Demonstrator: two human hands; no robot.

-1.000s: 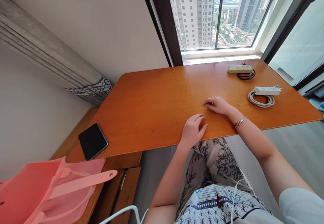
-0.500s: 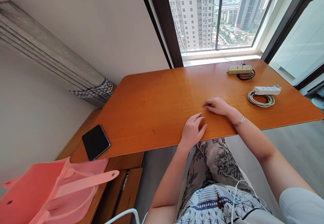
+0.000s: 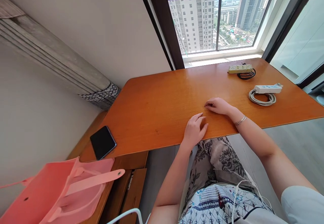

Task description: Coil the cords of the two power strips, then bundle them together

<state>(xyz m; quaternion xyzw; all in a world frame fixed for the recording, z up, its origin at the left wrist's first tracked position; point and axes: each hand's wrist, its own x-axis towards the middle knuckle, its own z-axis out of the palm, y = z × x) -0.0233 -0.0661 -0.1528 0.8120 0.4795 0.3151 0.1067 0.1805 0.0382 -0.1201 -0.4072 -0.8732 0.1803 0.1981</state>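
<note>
My left hand (image 3: 194,129) rests at the front edge of the brown wooden table (image 3: 152,105), fingers a little spread and nothing in them. Just beyond it and to the right, my right hand (image 3: 217,105) lies on the tabletop with loosely curved fingers; no object shows in it. A silver bracelet (image 3: 240,120) circles the right wrist. Nearest the right hand is a white power strip (image 3: 268,89) with its pale cord (image 3: 263,103) coiled beside it. Behind that sits a yellowish power strip (image 3: 240,69) with a black cord (image 3: 246,76).
A dark-screened tablet (image 3: 103,142) lies at the table's left end. Below it, a pink bag (image 3: 58,187) with a strap stands by wooden drawers (image 3: 133,190). A gathered curtain (image 3: 63,65) hangs left; a window (image 3: 217,21) is behind the table.
The whole view has shifted slightly, so the tablet and pink bag appear farther right. Both hands keep the same places on the table.
</note>
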